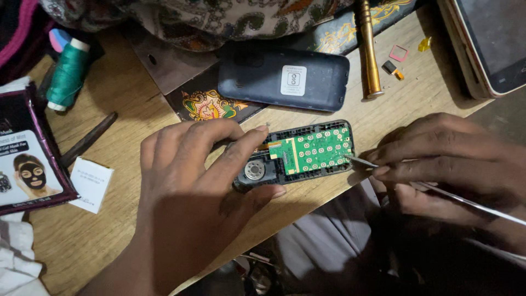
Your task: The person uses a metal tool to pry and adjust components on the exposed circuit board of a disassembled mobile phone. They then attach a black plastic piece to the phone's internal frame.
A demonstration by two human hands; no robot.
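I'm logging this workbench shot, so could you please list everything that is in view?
Opened phone: 1, black frame with green circuit board showing, middle of table, held by left hand.
Phone back cover: 1, dark blue-grey, just above the opened phone.
Metal tool: 1, silver, thin, tip at the opened phone's right edge.
Brass rod: 1, gold, top centre-right.
Thread spool: 1, green, top left.
Packet: 1, dark purple, left edge.
Paper slip: 1, white, beside the packet.
Touchscreen phone: 1, white-rimmed, top right.
Small parts: several, pink, yellow, black, near the brass rod.
Table: 1, pale wood.
Left hand: fingers gripping the opened phone.
Right hand: fingers pinching the metal tool.
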